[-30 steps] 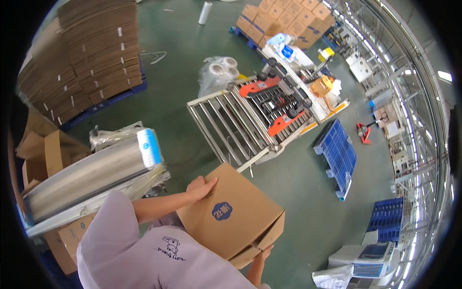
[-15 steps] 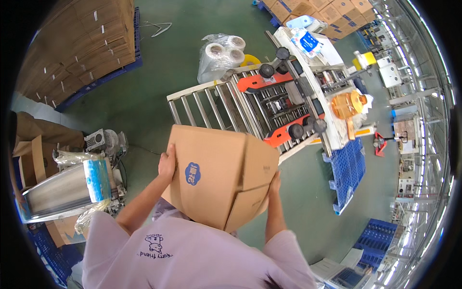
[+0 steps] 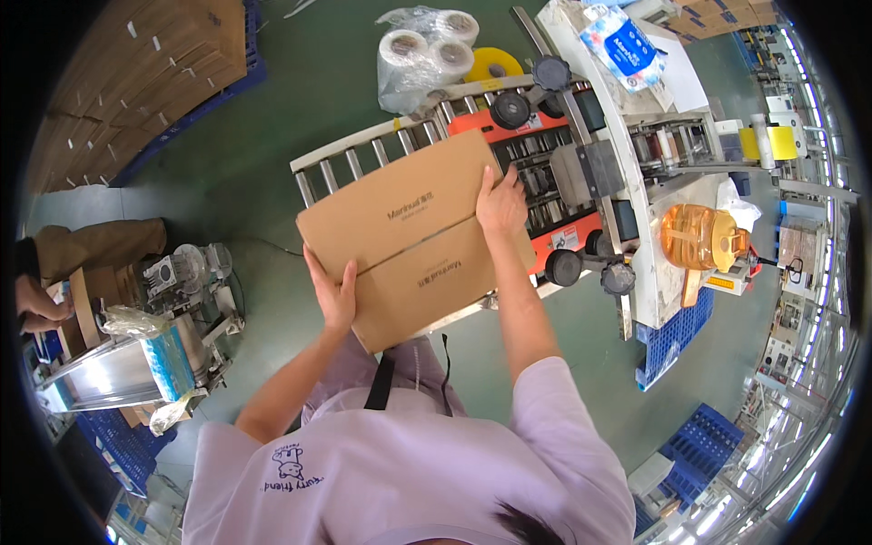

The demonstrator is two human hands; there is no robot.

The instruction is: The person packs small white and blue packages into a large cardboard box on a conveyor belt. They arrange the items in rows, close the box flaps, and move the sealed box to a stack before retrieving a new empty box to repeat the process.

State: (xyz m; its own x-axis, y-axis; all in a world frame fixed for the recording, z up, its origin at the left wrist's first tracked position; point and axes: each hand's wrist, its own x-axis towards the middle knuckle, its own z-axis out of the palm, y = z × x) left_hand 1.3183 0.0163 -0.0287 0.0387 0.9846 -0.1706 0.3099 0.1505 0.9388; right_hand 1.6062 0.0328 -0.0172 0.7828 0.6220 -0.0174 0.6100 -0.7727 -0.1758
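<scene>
A brown cardboard box [image 3: 427, 243] lies over the roller conveyor [image 3: 354, 162] in front of me, its two top flaps folded down and meeting at a narrow seam. My left hand [image 3: 334, 295] grips the box at its near left side, thumb on the top flap and fingers along the side. Stretched across the flaps near the right end, my right hand [image 3: 502, 204] lies with its fingers spread. Just past that end stands the box-sealing machine with orange side guides [image 3: 568, 238] and black knobs. The box's underside is hidden.
Plastic-wrapped film rolls [image 3: 427, 56] and a yellow tape roll [image 3: 495, 64] are beyond the conveyor. An orange jug [image 3: 695, 236] stands on the machine's right side. Stacked cartons [image 3: 136, 82] fill the far left. At left, another person's hand [image 3: 41, 309] is near a film-wrapping machine [image 3: 118, 368].
The box has moved from near my body onto the conveyor, turning its closed flaps upward. My right hand has shifted from its side onto the top. Another person's hand has appeared at left.
</scene>
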